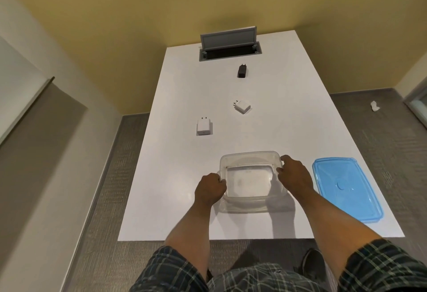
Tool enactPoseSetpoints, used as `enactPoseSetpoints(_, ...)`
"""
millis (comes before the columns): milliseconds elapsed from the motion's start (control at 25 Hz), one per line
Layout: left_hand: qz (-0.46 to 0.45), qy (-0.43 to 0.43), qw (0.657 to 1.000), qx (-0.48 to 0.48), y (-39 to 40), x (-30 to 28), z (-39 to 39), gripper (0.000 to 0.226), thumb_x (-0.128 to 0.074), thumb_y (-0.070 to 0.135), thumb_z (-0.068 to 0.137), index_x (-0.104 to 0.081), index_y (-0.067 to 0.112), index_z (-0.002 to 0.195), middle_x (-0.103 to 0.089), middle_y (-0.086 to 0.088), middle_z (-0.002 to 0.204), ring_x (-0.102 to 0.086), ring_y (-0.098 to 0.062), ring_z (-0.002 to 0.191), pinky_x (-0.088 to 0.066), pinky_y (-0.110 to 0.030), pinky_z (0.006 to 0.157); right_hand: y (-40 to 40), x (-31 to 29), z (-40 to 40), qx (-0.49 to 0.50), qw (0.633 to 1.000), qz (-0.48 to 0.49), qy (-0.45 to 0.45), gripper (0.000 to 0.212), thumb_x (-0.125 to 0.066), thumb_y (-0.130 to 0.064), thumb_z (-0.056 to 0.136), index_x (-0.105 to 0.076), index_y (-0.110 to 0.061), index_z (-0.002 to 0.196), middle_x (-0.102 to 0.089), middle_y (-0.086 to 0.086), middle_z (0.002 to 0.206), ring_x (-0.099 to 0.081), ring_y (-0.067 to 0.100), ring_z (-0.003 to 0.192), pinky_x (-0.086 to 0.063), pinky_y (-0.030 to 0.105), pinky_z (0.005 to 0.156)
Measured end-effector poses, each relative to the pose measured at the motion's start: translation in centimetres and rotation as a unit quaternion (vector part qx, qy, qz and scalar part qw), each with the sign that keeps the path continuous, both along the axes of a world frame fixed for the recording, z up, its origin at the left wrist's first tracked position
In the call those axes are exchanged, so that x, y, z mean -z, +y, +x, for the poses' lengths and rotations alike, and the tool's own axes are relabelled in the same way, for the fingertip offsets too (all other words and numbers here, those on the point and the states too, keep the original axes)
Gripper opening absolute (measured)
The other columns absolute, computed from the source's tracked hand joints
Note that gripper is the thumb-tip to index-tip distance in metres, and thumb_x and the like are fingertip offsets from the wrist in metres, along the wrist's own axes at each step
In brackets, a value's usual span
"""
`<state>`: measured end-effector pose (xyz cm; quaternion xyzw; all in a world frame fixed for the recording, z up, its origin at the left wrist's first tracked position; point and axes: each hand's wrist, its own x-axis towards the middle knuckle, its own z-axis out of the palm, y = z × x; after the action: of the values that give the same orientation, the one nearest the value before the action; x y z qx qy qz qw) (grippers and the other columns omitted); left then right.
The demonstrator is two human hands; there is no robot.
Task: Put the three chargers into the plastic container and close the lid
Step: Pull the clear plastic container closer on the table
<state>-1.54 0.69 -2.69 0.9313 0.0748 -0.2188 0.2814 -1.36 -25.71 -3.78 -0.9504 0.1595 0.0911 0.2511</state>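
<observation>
1. The clear plastic container (250, 182) is found empty and open near the front edge of the white worktop (175, 211). It is gripped at both short sides, apparently to steady or position it before loading.
2. The left hand (209, 190) is closed on the left rim, its fingers (220, 182) curled and pinching the wall. The right hand (294, 176) is set on the right rim, its fingers (283, 164) pressed together over the far right corner.
3. The blue lid (346, 190) is laid flat just beside the container on the right, apart from it; this placement is judged to keep the opening free while leaving the lid within reach for closing.
4. No charger is yet inside. The near white charger (203, 127) lies beyond the container to the left, the second white charger (241, 106) farther back, and the black charger (242, 71) farthest, near the open cable hatch (228, 48).
5. The three chargers are well apart from one another, so separate pickups are judged necessary. The task is assessed as barely begun.
</observation>
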Motion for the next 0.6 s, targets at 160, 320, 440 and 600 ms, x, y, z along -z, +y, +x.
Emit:
enactPoseSetpoints(160,0.047,0.014,0.998,0.031,0.3,0.4,-0.2,0.032,-0.051,0.029,0.094,-0.055,0.007,0.072,-0.073,-0.019,0.094,-0.068,-0.035,0.089,-0.051,-0.032,0.071,0.2,0.2,-0.4,0.003,1.0,-0.005,0.019,0.029,-0.057,-0.017,0.096,-0.057,-0.011,0.125,-0.073,0.014,0.107,-0.068,0.036,0.098,-0.054,0.038,0.076)
enactPoseSetpoints(320,0.054,0.028,0.998,0.03,0.6,0.8,-0.2,0.038,-0.051,0.034,0.095,-0.069,0.001,0.086,-0.074,-0.014,0.094,-0.07,-0.032,0.093,-0.055,-0.034,0.077,0.2,0.3,-0.6,0.003,1.0,0.002,0.031,0.033,-0.058,-0.017,0.097,-0.055,-0.01,0.128,-0.072,0.014,0.108,-0.069,0.036,0.097,-0.057,0.041,0.08)
enactPoseSetpoints(440,0.053,0.026,0.998,0.031,0.6,0.9,-0.1,0.038,-0.051,0.035,0.095,-0.069,0.003,0.087,-0.073,-0.012,0.094,-0.069,-0.032,0.093,-0.053,-0.032,0.075,0.2,0.3,-0.8,0.006,0.999,0.016,0.039,0.038,-0.059,-0.017,0.096,-0.051,-0.012,0.132,-0.072,0.015,0.108,-0.068,0.036,0.098,-0.058,0.045,0.083)
enactPoseSetpoints(600,0.064,0.013,0.997,0.04,0.6,1.1,-0.2,0.039,-0.048,0.037,0.098,-0.069,0.005,0.091,-0.074,-0.011,0.097,-0.069,-0.031,0.095,-0.055,-0.034,0.08,0.3,0.4,-0.7,0.007,0.999,0.029,0.046,0.042,-0.06,-0.016,0.094,-0.048,-0.014,0.135,-0.071,0.015,0.107,-0.068,0.037,0.096,-0.058,0.046,0.083)
